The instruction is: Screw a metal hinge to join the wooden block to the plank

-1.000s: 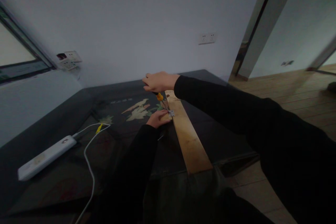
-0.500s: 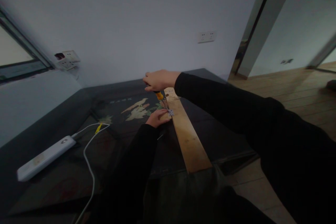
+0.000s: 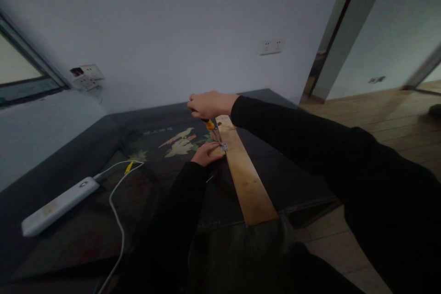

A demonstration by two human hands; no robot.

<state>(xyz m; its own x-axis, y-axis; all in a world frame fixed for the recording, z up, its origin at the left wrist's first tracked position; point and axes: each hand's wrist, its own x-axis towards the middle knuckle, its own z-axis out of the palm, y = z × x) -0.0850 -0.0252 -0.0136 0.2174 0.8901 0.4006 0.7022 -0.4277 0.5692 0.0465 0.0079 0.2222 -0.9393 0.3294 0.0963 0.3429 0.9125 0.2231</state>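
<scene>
Screwdriver angled down to a small hinge on a wooden board

From where I stand, the yellow-and-black screwdriver [image 3: 209,125] slants down to the small metal hinge [image 3: 224,146], its shaft ending at the hinge's edge; whether the tip sits in a screw is too small to make out. The hinge lies on the long wooden board [image 3: 250,183], towards its far half, at the left edge. Just beside it, a short piece of pale wood [image 3: 217,152] meets that edge.

The right hand [image 3: 211,104] is above, its grip clamped around the screwdriver's handle, knuckles up. The left hand [image 3: 207,154] is low on the short piece, fingers beside the hinge; I can't tell how tightly its grip is closed.

All of this rests on a dark surface [image 3: 220,206] decorated with a pale bird picture [image 3: 181,144]. A thin metal piece [image 3: 210,178] lies near the left wrist. Well to the left is a long white box [image 3: 60,206], a pale cable [image 3: 117,220] running from it with a yellow tag [image 3: 128,167]. Behind, a double socket [image 3: 271,47] is set in the white wall [image 3: 193,32].
</scene>
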